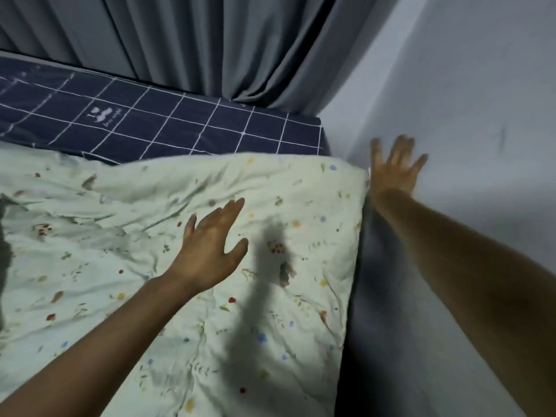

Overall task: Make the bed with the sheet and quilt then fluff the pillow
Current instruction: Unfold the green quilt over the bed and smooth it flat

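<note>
Looking down from the head camera, I see the bed (358, 341) filling most of my view, with its dark side showing along the right edge. A big gray curtain (210, 43) hangs behind it, and a pale wall (481, 85) stands on the right, meeting the curtain in the corner. On the bed lies the quilt (105, 236), light green with tiny flowers in red, blue and yellow. It is wrinkled and covers the near part of the bed, right up to the right edge, where its corner puffs up a little. Past the quilt I can see the sheet (186, 124), dark blue with thin white lines that make squares and a small white drawing with words I cannot read. The sheet lies flat on the far part of the bed, touching the bottom of the curtain. My left hand (210, 248) is over the middle of the quilt, palm down, with the fingers straight and spread, so this grip is released and holds nothing. It is on or just above the cloth; I cannot tell which. It throws a dark shadow on the quilt to its right. My right hand (394, 170) is blurry, reaching out beside the quilt's far right corner, near the wall. Its fingers are spread wide too, so that grip is also released, and it holds nothing.
</note>
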